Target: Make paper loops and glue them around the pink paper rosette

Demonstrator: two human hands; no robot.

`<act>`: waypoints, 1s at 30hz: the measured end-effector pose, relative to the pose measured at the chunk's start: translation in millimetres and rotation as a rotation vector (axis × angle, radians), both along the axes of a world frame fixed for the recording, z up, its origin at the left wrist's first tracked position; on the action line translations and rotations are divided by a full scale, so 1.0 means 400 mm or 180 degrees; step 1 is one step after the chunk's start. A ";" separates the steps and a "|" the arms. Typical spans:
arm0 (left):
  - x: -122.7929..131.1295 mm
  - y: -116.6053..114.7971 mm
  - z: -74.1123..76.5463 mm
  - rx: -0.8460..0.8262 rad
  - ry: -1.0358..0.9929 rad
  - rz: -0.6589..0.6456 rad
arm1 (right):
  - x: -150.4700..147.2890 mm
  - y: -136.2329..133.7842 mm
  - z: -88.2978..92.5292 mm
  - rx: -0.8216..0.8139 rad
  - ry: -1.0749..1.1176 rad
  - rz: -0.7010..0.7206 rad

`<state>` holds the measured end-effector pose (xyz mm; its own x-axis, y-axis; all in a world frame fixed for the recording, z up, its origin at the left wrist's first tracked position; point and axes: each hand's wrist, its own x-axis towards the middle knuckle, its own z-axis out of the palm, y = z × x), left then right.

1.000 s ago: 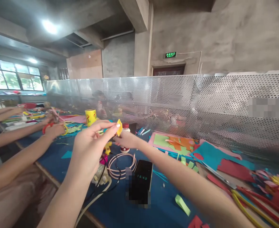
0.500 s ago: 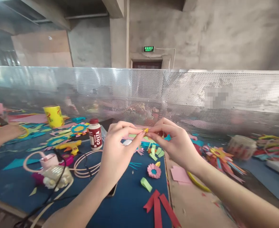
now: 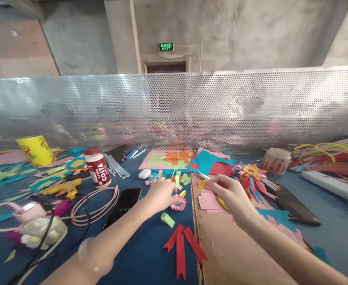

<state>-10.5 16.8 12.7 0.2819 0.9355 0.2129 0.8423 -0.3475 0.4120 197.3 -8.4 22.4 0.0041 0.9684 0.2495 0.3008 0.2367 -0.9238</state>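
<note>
My right hand (image 3: 231,194) is closed in a pinch on a small yellow paper piece (image 3: 203,183), held just above the brown cardboard sheet (image 3: 221,245). My left hand (image 3: 161,194) is down on the blue table cover, its bent fingertips closed at the edge of a pink paper flower (image 3: 179,205). A folded green strip (image 3: 168,219) and a red paper ribbon shape (image 3: 180,245) lie just in front of that hand. Pink paper squares (image 3: 208,201) lie under my right hand.
A black phone (image 3: 125,201), a coiled cable (image 3: 94,204), a Costa bottle (image 3: 98,172), a yellow glue gun (image 3: 65,189) and a yellow roll (image 3: 36,150) stand to the left. A multicoloured paper flower (image 3: 251,174) and paper scraps lie right. A perforated metal screen (image 3: 174,107) closes the table's far side.
My hands have parted and dropped toward the table. The left let go of the yellow piece and went down to the pink flower. The view swung right and down.
</note>
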 end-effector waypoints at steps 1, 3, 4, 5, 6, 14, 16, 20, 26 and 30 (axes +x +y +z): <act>0.003 0.004 -0.011 -0.0066 -0.0020 0.0013 | -0.006 0.002 -0.012 -0.0079 0.0088 -0.0046; 0.005 0.011 -0.027 -0.0182 -0.0081 -0.0002 | -0.023 0.006 -0.033 -0.0214 0.0275 -0.0147; 0.003 0.015 -0.034 -0.0262 -0.0128 -0.0018 | -0.034 0.007 -0.042 -0.0268 0.0370 -0.0197; -0.001 0.020 -0.042 -0.0362 -0.0192 -0.0036 | -0.044 0.008 -0.051 -0.0317 0.0460 -0.0230; -0.005 0.025 -0.051 -0.0472 -0.0271 -0.0055 | -0.053 0.008 -0.059 -0.0362 0.0525 -0.0247; -0.036 0.055 -0.081 -0.0937 -0.1242 -0.0084 | -0.067 0.002 -0.082 -0.0213 0.0703 -0.0281; -0.033 0.049 -0.068 -0.0923 -0.1554 -0.0098 | -0.064 0.003 -0.080 -0.0185 0.0731 -0.0242; -0.018 0.030 -0.041 -0.0980 -0.2118 -0.0154 | -0.065 0.010 -0.080 -0.0200 0.0813 -0.0237; 0.003 0.005 -0.024 -0.0961 -0.2267 -0.0208 | -0.066 0.012 -0.092 -0.0275 0.0862 -0.0249; 0.006 -0.002 -0.020 -0.0884 -0.2232 -0.0196 | -0.067 0.009 -0.097 -0.0236 0.0887 -0.0226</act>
<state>-8.0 16.2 4.9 0.2208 0.9679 0.1203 0.3330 -0.1908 0.9234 170.6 -4.7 -16.4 0.1310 0.9788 0.1577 0.0465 0.1528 -0.9872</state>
